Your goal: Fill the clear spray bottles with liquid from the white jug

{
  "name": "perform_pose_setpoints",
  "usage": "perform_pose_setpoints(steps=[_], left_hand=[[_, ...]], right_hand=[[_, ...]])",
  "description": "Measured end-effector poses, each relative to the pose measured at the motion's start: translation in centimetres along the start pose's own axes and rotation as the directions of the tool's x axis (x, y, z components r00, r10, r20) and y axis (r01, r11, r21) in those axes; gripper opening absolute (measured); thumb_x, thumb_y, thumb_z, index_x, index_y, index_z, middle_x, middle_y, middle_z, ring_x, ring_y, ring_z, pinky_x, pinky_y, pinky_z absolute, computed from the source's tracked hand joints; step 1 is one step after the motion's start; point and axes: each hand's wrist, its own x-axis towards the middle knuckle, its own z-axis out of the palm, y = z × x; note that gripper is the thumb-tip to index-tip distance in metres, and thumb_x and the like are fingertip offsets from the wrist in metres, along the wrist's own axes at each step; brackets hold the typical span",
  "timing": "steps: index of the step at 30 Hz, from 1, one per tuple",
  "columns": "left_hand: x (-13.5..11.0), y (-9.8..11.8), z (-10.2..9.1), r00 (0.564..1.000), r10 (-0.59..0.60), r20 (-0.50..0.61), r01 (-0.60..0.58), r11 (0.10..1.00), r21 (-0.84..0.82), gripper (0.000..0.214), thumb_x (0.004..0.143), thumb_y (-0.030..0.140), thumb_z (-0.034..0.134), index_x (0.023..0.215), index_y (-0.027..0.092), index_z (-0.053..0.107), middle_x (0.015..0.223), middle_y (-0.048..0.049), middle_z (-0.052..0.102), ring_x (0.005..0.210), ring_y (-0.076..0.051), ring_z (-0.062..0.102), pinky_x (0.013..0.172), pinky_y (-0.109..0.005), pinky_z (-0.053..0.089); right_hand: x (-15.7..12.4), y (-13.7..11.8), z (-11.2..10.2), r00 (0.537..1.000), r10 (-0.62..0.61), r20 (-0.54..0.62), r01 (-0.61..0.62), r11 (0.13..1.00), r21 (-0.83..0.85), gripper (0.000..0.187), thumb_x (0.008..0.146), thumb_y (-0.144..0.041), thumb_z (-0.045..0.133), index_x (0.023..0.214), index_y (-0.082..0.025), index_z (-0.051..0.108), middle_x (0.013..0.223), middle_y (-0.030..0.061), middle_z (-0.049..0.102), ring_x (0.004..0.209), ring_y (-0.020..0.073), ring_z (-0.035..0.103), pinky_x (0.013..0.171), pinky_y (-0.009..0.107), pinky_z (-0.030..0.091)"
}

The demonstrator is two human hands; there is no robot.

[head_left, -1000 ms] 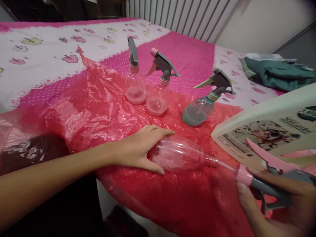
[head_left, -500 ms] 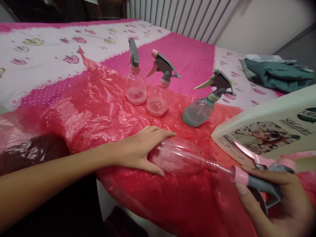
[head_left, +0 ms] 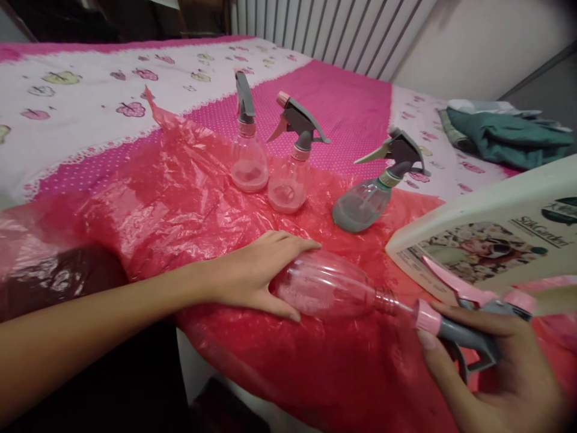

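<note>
A clear pink spray bottle body point(head_left: 327, 284) lies on its side on the red plastic sheet point(head_left: 180, 192). My left hand point(head_left: 252, 270) wraps around its base and holds it down. My right hand point(head_left: 491, 367) grips a grey and pink trigger spray head point(head_left: 464, 328), its pink collar a little way from the bottle's threaded neck. The thin dip tube runs from the collar into the neck.
Two pink spray bottles point(head_left: 247, 144) point(head_left: 291, 165) and a green-tinted one point(head_left: 374, 189) stand behind on the sheet. A big white jug point(head_left: 491, 234) lies at right. Folded green cloth point(head_left: 505, 135) rests on the pink bedspread point(head_left: 342, 102) farther back.
My right hand has moved the spray head leftward, closer to the bottle's neck, sliding the tube deeper in. My left hand and the bottle have stayed put.
</note>
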Motion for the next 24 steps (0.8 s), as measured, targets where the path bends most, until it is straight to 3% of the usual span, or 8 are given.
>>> perform_pose_setpoints(steps=[4, 9, 12, 16, 21, 24], left_hand=[[0.0, -0.12, 0.05, 1.0, 0.015, 0.001, -0.015, 1.0, 0.007, 0.092, 0.086, 0.063, 0.081, 0.158, 0.021, 0.041, 0.15, -0.0201, 0.059, 0.131, -0.04, 0.058, 0.109, -0.055, 0.048], [0.01, -0.1, 0.05, 1.0, 0.007, -0.003, -0.007, 1.0, 0.006, 0.092, 0.087, 0.064, 0.08, 0.158, 0.02, 0.041, 0.15, -0.0207, 0.059, 0.132, -0.04, 0.058, 0.11, -0.056, 0.047], [-0.03, -0.04, -0.01, 1.0, 0.009, -0.001, -0.009, 1.0, 0.008, 0.091, 0.087, 0.063, 0.081, 0.157, 0.02, 0.041, 0.15, -0.0205, 0.059, 0.131, -0.04, 0.058, 0.11, -0.057, 0.048], [-0.05, -0.05, -0.02, 1.0, 0.009, -0.005, -0.009, 1.0, 0.005, 0.09, 0.087, 0.062, 0.081, 0.158, 0.022, 0.04, 0.149, -0.0192, 0.06, 0.13, -0.039, 0.059, 0.109, -0.056, 0.048], [0.01, -0.09, 0.08, 1.0, 0.023, -0.003, -0.023, 1.0, 0.005, 0.09, 0.088, 0.062, 0.08, 0.157, 0.019, 0.041, 0.15, -0.0207, 0.06, 0.13, -0.039, 0.059, 0.109, -0.056, 0.048], [0.02, -0.04, 0.07, 1.0, 0.01, -0.004, -0.01, 1.0, 0.007, 0.09, 0.089, 0.062, 0.079, 0.157, 0.019, 0.041, 0.15, -0.0205, 0.06, 0.131, -0.04, 0.059, 0.11, -0.056, 0.047]], right_hand=[[0.1, 0.43, -0.1, 0.997, -0.009, 0.073, 0.009, 1.0, 0.0, 0.016, 0.095, -0.039, 0.071, 0.103, -0.026, 0.068, 0.083, -0.0014, 0.069, 0.064, 0.0141, 0.064, 0.056, 0.025, 0.05], [-0.18, 0.18, -0.03, 0.999, 0.031, -0.008, -0.031, 0.999, -0.019, 0.022, 0.092, -0.041, 0.075, 0.106, -0.025, 0.069, 0.086, -0.0007, 0.067, 0.067, 0.0145, 0.063, 0.058, 0.026, 0.05], [-0.23, 0.03, -0.1, 0.997, 0.051, 0.055, -0.051, 0.999, -0.002, 0.018, 0.095, -0.041, 0.072, 0.104, -0.026, 0.068, 0.087, -0.0009, 0.067, 0.068, 0.0142, 0.062, 0.058, 0.025, 0.05], [-0.33, 0.25, -0.28, 0.999, -0.049, -0.002, 0.049, 0.998, -0.045, 0.021, 0.092, -0.039, 0.076, 0.106, -0.025, 0.069, 0.09, 0.0002, 0.066, 0.07, 0.0139, 0.062, 0.06, 0.025, 0.049], [-0.55, 0.16, -0.2, 0.997, 0.061, 0.048, -0.062, 0.998, 0.019, 0.016, 0.095, -0.038, 0.072, 0.105, -0.026, 0.068, 0.088, -0.0014, 0.067, 0.07, 0.0122, 0.063, 0.059, 0.023, 0.05], [-0.34, 0.34, -0.2, 0.999, -0.042, 0.003, 0.042, 0.999, -0.021, 0.021, 0.093, -0.039, 0.075, 0.107, -0.025, 0.069, 0.09, -0.0006, 0.068, 0.07, 0.012, 0.064, 0.06, 0.022, 0.05]])
